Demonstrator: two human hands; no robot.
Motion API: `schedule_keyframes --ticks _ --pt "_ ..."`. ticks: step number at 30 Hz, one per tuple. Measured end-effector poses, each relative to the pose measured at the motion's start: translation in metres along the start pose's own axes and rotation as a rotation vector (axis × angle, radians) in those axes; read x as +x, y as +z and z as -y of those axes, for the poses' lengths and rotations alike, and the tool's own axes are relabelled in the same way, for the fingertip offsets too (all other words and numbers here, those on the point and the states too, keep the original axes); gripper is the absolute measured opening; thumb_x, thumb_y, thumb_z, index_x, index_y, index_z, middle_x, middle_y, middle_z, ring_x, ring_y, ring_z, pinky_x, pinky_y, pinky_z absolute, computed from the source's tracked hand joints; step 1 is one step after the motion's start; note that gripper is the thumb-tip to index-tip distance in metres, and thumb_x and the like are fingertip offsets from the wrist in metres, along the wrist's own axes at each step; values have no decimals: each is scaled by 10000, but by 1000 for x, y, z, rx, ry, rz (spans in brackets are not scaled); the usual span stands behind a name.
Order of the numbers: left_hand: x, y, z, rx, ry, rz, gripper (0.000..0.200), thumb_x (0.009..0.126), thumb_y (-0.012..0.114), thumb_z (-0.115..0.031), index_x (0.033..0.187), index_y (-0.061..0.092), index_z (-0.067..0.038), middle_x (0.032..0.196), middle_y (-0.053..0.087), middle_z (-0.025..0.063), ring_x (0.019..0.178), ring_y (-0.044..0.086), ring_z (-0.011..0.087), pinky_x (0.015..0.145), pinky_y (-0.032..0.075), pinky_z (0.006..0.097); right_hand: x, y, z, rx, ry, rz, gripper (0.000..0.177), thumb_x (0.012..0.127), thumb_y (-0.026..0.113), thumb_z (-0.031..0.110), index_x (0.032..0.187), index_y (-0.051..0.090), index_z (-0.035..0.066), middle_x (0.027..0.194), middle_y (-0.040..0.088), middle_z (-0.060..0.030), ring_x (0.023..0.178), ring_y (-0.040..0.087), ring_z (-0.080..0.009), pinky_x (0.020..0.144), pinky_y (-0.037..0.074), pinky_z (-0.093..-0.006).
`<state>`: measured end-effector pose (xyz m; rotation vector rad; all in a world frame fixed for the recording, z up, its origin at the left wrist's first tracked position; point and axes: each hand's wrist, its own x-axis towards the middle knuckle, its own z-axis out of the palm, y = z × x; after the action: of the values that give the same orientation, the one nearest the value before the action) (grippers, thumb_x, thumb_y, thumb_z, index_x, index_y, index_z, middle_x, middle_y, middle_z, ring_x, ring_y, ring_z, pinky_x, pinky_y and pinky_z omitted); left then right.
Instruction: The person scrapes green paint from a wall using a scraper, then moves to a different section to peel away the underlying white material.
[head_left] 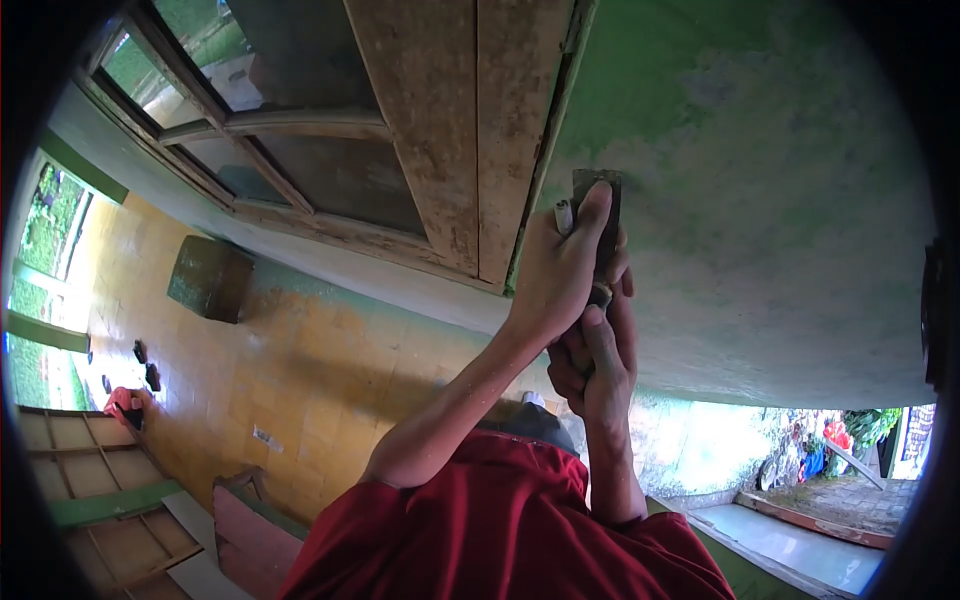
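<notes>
A flat metal scraper (609, 225) lies with its blade end against the green, patchy wall (740, 230), just right of the wooden window frame. My left hand (562, 255) is closed on the scraper's blade part, its thumb laid along the top, and a small white stick like a cigarette (564, 217) shows between its fingers. Below it, my right hand (598, 365) wraps round the scraper's handle (600, 296), the thumb pointing up. The hands are close together, and part of the handle is hidden by the fingers.
A window (300, 130) with worn wooden frames is at the upper left. A dark green box (210, 278) stands on the yellow tiled floor (310, 390). A red item (125, 405) lies at the far left. A pink panel (255, 535) is at the lower left, a ledge (800, 545) at the lower right.
</notes>
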<state>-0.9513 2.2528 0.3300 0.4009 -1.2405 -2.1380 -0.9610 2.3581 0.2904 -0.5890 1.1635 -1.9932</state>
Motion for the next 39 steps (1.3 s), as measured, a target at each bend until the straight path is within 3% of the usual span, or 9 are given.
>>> schedule_keyframes --ticks 9,12,18,20,25,28,33,36,39 --pt "3 1 -2 -17 -13 -33 446 1037 437 -322 705 509 -33 501 456 17 441 522 140 461 454 300 -1 -4 5 -16 47 1 517 1011 436 223 1486 290 83 622 390 40 371 308 -24 310 223 -188" --pt "-2 1 -1 28 -44 -19 469 1037 431 -344 689 508 -38 503 466 19 447 539 146 449 436 292 -10 -6 2 87 43 7 459 1019 449 174 1443 326 49 732 459 -2 420 342 -27 342 266 -175" --pt "5 6 -19 11 80 -51 504 1032 423 -389 683 515 -38 508 492 30 465 570 156 435 420 291 9 1 19 64 11 133 472 1007 461 159 1438 316 31 740 464 8 441 352 -23 345 274 -169" --pt "-6 3 -2 18 -77 -101 489 1029 442 -372 669 495 -45 503 477 27 461 555 152 435 426 302 -8 -5 11 -1 48 32 432 1000 477 169 1388 379 7 725 467 17 445 357 -20 354 267 -172" --pt "2 3 -3 -46 37 -83 407 1014 496 -350 745 497 -45 600 471 24 482 504 141 493 487 342 6 -5 13 5 35 61 382 1008 443 172 1354 401 16 701 460 14 411 354 -18 326 271 -167" --pt "-1 5 11 -165 -26 -80 444 1029 460 -317 680 486 -45 536 487 22 451 509 123 459 458 311 -10 -9 17 -17 100 1 384 1007 442 164 1360 398 21 699 457 11 403 348 -23 330 268 -176" --pt "-8 5 12 -49 -82 -120 452 1033 445 -329 691 493 -37 520 481 27 455 520 130 459 452 306 -5 -15 14 36 108 39 403 1003 462 164 1374 407 18 705 452 21 420 337 -18 352 263 -179" --pt "5 9 11 -75 3 -89 474 1031 445 -345 670 491 -42 514 482 31 455 535 141 453 446 302 -6 -20 20 -30 88 64 425 996 478 154 1390 395 17 705 448 19 432 338 -17 363 266 -180" --pt "5 11 -3 -108 74 -136 419 1014 487 -377 757 490 -47 567 478 39 483 540 165 494 481 345 10 -11 28 -55 66 55 435 993 477 140 1399 389 13 702 444 17 432 338 -16 361 261 -185"
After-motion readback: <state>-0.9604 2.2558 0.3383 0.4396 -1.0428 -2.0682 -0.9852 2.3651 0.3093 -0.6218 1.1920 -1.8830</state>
